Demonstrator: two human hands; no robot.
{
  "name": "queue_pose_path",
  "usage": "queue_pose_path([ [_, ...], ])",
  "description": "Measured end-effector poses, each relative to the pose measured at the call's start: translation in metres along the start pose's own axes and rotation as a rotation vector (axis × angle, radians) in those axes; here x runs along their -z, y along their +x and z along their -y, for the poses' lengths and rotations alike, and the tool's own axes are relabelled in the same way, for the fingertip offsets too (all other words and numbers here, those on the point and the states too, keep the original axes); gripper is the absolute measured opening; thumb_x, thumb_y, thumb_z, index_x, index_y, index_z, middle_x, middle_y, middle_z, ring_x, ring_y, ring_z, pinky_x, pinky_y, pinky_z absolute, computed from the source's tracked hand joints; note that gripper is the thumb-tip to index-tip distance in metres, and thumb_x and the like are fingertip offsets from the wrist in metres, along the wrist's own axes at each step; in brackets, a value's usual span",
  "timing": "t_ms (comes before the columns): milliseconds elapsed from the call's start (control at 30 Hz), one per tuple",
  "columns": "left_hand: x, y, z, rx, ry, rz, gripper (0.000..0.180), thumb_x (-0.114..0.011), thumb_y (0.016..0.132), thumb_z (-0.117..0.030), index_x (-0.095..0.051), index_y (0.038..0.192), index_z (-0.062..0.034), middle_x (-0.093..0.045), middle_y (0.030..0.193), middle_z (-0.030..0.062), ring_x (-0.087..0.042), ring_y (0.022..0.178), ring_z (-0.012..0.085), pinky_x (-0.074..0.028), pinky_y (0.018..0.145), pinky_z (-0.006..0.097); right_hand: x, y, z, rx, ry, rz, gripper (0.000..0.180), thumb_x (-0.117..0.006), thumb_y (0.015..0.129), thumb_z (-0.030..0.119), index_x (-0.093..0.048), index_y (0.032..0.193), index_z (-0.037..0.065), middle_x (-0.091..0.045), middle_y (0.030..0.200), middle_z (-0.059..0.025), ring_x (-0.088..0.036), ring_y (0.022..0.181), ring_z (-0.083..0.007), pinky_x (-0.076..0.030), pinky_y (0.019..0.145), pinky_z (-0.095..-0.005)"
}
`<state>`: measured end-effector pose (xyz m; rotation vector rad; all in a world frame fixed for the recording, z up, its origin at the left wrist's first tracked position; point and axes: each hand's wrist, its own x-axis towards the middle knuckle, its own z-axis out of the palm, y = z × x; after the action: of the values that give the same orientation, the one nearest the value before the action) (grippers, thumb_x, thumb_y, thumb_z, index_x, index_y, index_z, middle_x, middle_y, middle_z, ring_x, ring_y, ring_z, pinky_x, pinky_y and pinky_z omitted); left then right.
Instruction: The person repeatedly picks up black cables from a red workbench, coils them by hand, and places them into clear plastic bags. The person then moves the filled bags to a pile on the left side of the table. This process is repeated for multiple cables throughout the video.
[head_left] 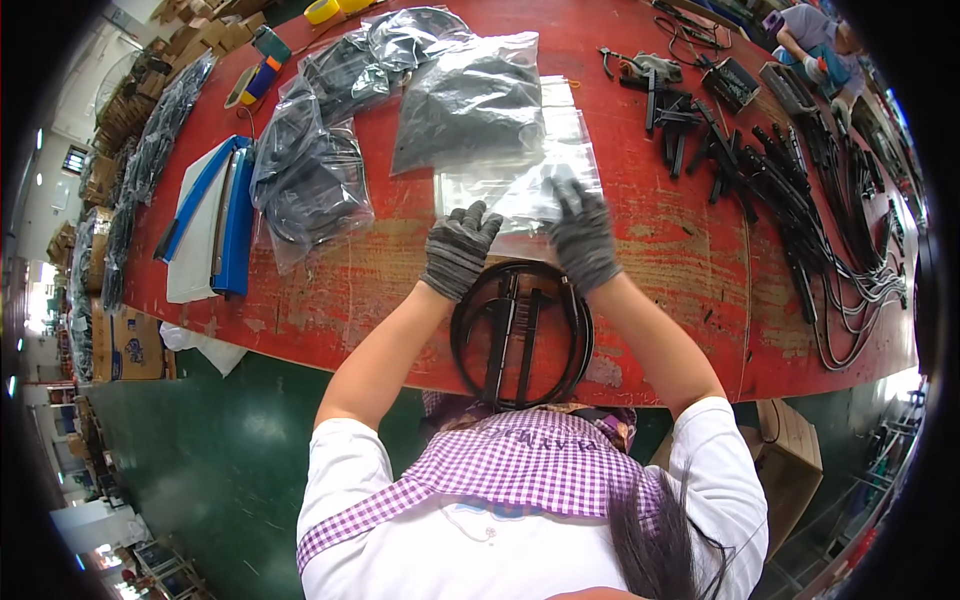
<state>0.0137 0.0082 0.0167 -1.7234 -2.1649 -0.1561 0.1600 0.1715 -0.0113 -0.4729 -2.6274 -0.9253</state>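
Both my hands wear grey striped gloves. My left hand point(462, 250) rests at the near left edge of a stack of clear plastic bags point(470, 192), its fingers slightly bent and a little apart. My right hand point(582, 238) lies over the near right part of the stack, fingers spread and slightly blurred. Between my forearms, at the table's near edge, is a coiled black cable point(457, 345) with black bar-shaped parts point(500, 335) inside the loop. Just beyond the clear bags sits a filled bag point(470, 105) with dark contents.
More bagged black coils point(315, 185) lie to the left on the red table point(390, 290). Farther left stands a blue and white paper trimmer point(215, 220). Loose black parts point(690, 130) and cables point(830, 220) spread across the right, near pliers point(606, 62). Another person point(815, 45) is at the far right.
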Motion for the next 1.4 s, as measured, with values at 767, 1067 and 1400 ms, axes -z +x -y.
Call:
queue_pose_path([
  [767,0.006,-0.195,-0.052,0.482,-0.675,0.275,0.017,-0.046,0.082,-0.012,-0.058,0.093,-0.0055,-0.061,0.080,0.0154,-0.062,0.070,0.0295,-0.050,0.060,0.037,0.091,-0.195,0.027,0.161,0.946,0.386,0.045,-0.049,0.080,0.022,-0.048,0.124,0.026,-0.050,0.058,-0.0044,-0.052,0.053,-0.0218,-0.040,0.044,-0.0351],
  [1067,0.103,-0.233,-0.076,0.641,-0.626,0.486,0.025,-0.058,0.076,-0.028,-0.063,0.089,-0.0065,-0.060,0.078,0.0174,-0.058,0.072,0.0287,-0.046,0.065,0.037,0.118,-0.148,-0.001,0.403,1.227,0.772,0.032,-0.055,0.078,0.025,-0.059,0.110,0.021,-0.061,0.071,-0.0108,-0.060,0.064,-0.0262,-0.045,0.056,-0.0391],
  [1400,0.260,-0.137,0.045,0.595,-1.090,-0.144,0.010,-0.056,0.074,-0.004,-0.061,0.083,-0.0058,-0.060,0.069,0.0118,-0.059,0.055,0.0229,-0.045,0.053,0.029,0.226,-0.005,-0.120,0.135,1.613,0.050,0.034,-0.057,0.067,0.001,-0.066,0.097,0.014,-0.053,0.056,-0.0064,-0.051,0.047,-0.0193,-0.044,0.049,-0.0281],
])
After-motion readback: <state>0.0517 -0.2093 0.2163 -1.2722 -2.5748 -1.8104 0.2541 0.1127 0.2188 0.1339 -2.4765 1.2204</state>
